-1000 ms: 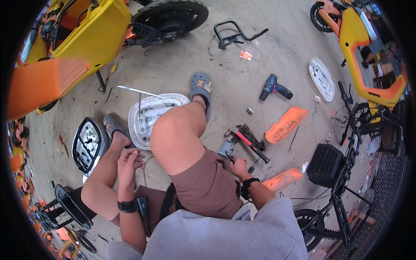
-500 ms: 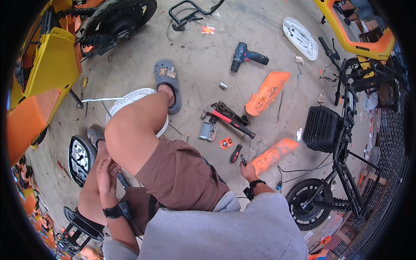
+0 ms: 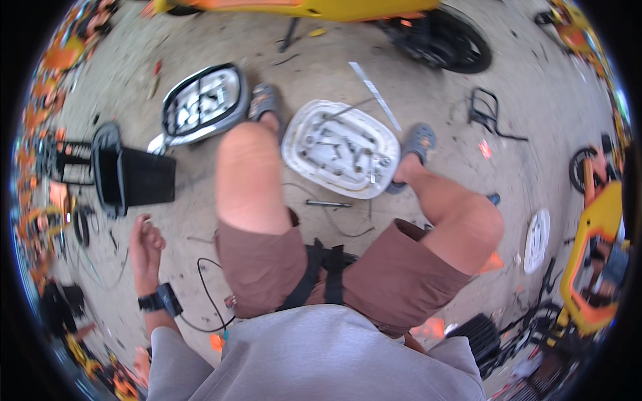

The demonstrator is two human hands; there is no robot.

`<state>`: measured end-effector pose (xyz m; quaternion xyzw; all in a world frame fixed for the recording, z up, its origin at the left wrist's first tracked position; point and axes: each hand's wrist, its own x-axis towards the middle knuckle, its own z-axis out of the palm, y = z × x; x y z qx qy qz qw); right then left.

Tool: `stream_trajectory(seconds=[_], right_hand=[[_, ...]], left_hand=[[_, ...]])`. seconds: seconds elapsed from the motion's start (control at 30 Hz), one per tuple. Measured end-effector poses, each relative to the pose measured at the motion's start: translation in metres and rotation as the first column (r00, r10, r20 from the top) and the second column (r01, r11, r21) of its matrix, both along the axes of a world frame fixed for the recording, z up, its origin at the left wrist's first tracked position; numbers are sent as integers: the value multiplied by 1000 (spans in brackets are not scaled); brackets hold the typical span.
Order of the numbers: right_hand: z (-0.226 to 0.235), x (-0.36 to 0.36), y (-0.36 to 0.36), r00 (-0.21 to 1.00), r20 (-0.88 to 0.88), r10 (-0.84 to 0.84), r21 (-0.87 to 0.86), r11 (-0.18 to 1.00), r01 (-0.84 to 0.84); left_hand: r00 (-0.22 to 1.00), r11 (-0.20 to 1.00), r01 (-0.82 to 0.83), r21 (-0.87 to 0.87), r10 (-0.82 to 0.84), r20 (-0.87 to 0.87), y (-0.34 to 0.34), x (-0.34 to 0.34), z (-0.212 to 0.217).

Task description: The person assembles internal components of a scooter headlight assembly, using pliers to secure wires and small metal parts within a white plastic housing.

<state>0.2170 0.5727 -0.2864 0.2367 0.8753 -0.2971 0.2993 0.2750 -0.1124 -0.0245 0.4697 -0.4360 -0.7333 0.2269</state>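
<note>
My left hand [image 3: 144, 242], with a black watch on its wrist, hangs low over the concrete, left of my left knee. Its fingers are curled, and a small pale bit shows at the fingertips; whether it holds that bit is unclear. The nearest things to it are a black box [image 3: 137, 178] and a thin black cable [image 3: 206, 294] looped on the ground. My right hand is hidden behind my body. Between my feet lies a white oval cover [image 3: 304, 152] with several screws and small parts in it. A black-rimmed headlight unit [image 3: 200, 103] lies beside my left foot.
A yellow scooter body [image 3: 301, 8] and its tyre [image 3: 447, 45] stand at the far side. A metal strip [image 3: 374, 97], a black rack [image 3: 491, 115] and a thin rod [image 3: 328, 202] lie on the floor. At right are a white panel [image 3: 537, 240] and a yellow-orange scooter [image 3: 595, 267].
The view has swung left, away from the tools and orange panels at my right. My right hand has gone out of view. My left hand has moved from my knee out to the left.
</note>
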Motion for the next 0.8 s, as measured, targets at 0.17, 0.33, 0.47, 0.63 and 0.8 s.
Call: stream_trajectory(seconds=[0.17,0.33,0.47,0.63,0.8], right_hand=[[31,-107,-27,983,-58,172,13,985,-171],[59,-192,-81,914,-65,401,67,915,-397],[74,-203,-106,895,-75,440,98,896,-433],[83,-212,-114,865,-62,497,135,863,-487],[92,-206,-114,849,-71,523,149,847,-510]], left_hand=[[832,994,-111,-22,105,545,-31,192,-120],[493,993,-99,71,-14,870,74,374,-196],[585,970,-29,240,-179,791,160,361,-230],[640,893,-13,450,-339,689,227,323,-262],[727,990,127,52,-129,674,190,256,-287]])
